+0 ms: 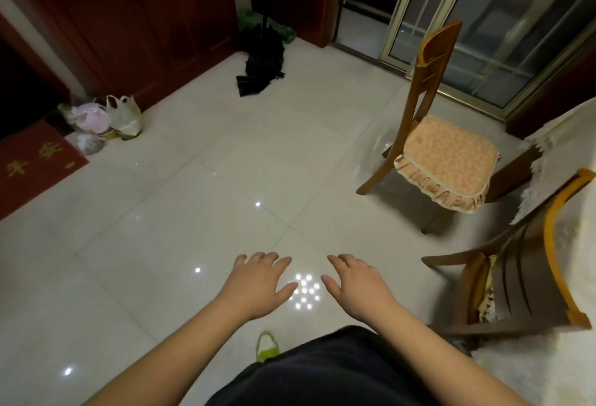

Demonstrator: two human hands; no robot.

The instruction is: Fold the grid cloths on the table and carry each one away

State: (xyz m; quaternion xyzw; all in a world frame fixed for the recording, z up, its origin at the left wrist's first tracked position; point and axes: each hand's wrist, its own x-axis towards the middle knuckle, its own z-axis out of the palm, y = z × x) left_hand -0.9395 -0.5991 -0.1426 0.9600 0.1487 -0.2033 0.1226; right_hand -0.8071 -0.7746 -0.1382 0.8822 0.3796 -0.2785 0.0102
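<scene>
Over the floor my left hand and right hand hang spread and empty, no grid cloth in view; perhaps on the table at right, soft, light, best pinched by corners.

Glossy pale floor tiles, varnished wooden chair, frilled cloth cushion, crinkled plastic bags

- Pale glossy tile floor spreads beneath both hands.
- Far ahead-left of the left hand: plastic bags, red mat.
- Well ahead: black heap.
- Ahead-right of the right hand: cushioned chair; second chair to its right.
</scene>
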